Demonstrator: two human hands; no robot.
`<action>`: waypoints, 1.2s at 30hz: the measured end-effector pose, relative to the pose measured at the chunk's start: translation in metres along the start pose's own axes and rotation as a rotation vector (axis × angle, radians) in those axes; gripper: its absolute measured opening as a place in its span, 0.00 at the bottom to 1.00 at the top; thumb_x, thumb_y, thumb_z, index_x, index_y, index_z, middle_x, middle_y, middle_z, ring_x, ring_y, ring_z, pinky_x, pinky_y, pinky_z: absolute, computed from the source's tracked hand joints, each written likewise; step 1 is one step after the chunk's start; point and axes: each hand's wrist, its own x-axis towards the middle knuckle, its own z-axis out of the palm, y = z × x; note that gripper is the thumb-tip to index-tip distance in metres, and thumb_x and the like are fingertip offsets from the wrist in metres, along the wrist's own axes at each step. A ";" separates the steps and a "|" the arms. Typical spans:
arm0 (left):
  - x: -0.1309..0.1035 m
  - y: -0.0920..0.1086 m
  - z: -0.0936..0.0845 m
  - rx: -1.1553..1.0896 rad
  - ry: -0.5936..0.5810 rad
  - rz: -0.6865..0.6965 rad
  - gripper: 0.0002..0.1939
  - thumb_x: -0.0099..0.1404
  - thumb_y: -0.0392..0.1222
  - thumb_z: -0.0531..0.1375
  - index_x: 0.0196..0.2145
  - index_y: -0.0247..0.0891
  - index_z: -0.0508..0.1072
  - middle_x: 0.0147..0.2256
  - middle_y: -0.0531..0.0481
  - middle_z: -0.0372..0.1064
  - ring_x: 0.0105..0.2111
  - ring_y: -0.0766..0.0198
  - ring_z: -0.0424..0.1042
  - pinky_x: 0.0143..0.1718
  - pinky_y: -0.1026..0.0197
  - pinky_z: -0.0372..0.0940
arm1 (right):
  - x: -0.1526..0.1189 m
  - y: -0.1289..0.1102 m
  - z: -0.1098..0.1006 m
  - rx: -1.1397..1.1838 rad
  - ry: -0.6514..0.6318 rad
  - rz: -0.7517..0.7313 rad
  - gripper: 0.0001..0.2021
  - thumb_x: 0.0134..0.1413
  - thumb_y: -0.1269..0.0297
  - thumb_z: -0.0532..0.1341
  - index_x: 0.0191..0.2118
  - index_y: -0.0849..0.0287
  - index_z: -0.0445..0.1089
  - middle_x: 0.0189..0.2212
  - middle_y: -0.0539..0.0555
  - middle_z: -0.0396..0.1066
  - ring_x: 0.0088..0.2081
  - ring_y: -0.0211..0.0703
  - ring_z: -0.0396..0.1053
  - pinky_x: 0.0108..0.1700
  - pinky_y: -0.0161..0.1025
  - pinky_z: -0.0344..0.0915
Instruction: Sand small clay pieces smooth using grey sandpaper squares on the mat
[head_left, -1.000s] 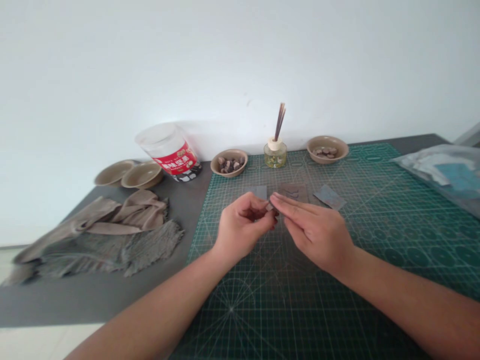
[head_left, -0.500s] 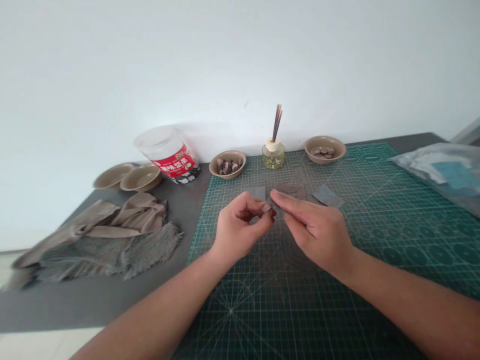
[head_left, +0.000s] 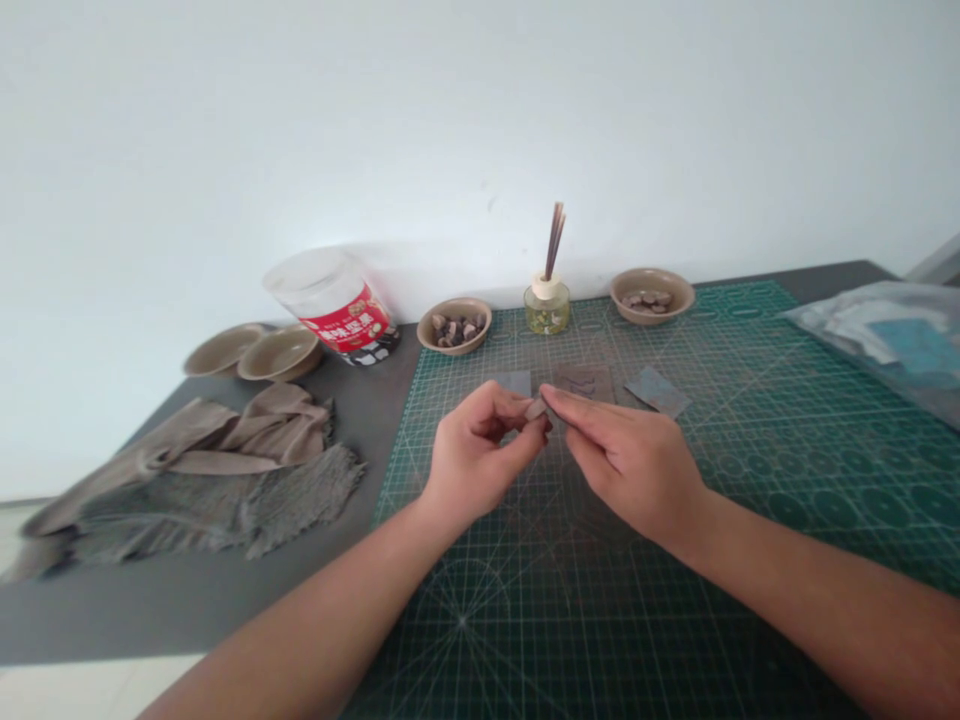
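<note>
Over the green cutting mat (head_left: 540,620), my left hand (head_left: 484,445) pinches a small greyish-brown piece (head_left: 535,408) between thumb and fingers. My right hand (head_left: 634,450) is beside it, its fingers together and their tips at the piece's right side. A thin dark edge shows under the right fingers, too small to make out. Behind the hands lie a brown square sheet (head_left: 589,382), a grey sheet (head_left: 516,382) partly covered by my left hand, and a grey-blue sheet (head_left: 657,390) to the right.
Along the wall stand a bowl of stones (head_left: 455,328), a reed diffuser (head_left: 547,305) and a bowl of flat pieces (head_left: 652,297). At left are a plastic jar (head_left: 349,320), two bowls (head_left: 279,355) and crumpled cloths (head_left: 255,430). A plastic bag (head_left: 892,340) lies right.
The right fingertips have shifted slightly left, closer to the small piece. My left hand has barely moved and keeps its pinch.
</note>
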 end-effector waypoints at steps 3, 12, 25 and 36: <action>0.001 0.001 0.001 0.017 -0.005 0.012 0.08 0.61 0.36 0.67 0.30 0.37 0.70 0.31 0.50 0.74 0.30 0.65 0.74 0.32 0.62 0.71 | -0.001 -0.001 -0.001 -0.005 -0.005 -0.007 0.20 0.65 0.75 0.55 0.59 0.61 0.71 0.55 0.57 0.74 0.52 0.44 0.76 0.56 0.39 0.73; -0.001 0.006 0.003 0.049 0.005 -0.003 0.07 0.60 0.35 0.67 0.31 0.37 0.71 0.30 0.51 0.73 0.28 0.67 0.73 0.29 0.64 0.70 | 0.001 0.009 0.003 -0.054 -0.059 0.073 0.18 0.63 0.75 0.57 0.56 0.60 0.74 0.51 0.55 0.78 0.49 0.46 0.78 0.54 0.39 0.74; 0.004 0.007 0.002 0.135 0.030 -0.051 0.03 0.61 0.34 0.66 0.33 0.38 0.74 0.28 0.53 0.72 0.28 0.67 0.73 0.29 0.65 0.70 | 0.000 0.001 0.000 -0.070 -0.015 -0.074 0.21 0.66 0.75 0.55 0.61 0.56 0.69 0.59 0.55 0.70 0.57 0.45 0.72 0.59 0.42 0.72; 0.002 0.010 0.003 0.092 0.057 -0.045 0.06 0.62 0.39 0.68 0.30 0.37 0.74 0.25 0.53 0.72 0.25 0.68 0.71 0.28 0.65 0.68 | 0.001 0.001 0.002 -0.104 -0.010 -0.106 0.20 0.66 0.75 0.54 0.60 0.61 0.70 0.58 0.58 0.71 0.55 0.44 0.74 0.57 0.40 0.73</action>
